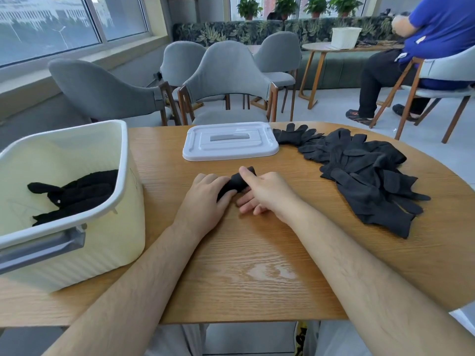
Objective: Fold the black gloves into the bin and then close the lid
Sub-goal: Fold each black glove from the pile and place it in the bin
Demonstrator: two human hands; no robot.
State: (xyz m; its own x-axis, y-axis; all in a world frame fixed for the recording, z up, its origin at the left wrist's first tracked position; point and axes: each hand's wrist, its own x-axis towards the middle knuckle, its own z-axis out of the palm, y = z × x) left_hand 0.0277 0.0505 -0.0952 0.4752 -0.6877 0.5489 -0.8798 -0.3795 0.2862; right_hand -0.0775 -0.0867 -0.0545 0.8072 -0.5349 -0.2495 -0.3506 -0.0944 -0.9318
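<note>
Nearest us, our two bare forearms (159, 273) run up from the bottom edge and meet at centre frame over the wooden table (257, 265); there both hands work one black glove (235, 185), already doubled into a short thick roll that lies on the table between them.

The left hand (205, 195) curls its fingers over the roll's lower-left end, we judge to pin it so the fold cannot spring open. The right hand (264, 192) hooks its thumb over the upper-right end while its fingers lie nearly straight on the wood below, so it clamps the glove rather than wrapping it.

The cream bin (115, 240) stands open at the left of the frame, close to the left hand, which keeps each drop short; a few folded gloves (77, 194) lie dark on its floor. The white lid (230, 145) rests flat at upper centre, beyond the hands, out of the way until the end. The pile of black gloves (367, 176) sprawls at the right, loose and overlapping, fingers splayed, within the right hand's reach; the fabric looks soft, knitted and matte, so much folding remains.
</note>
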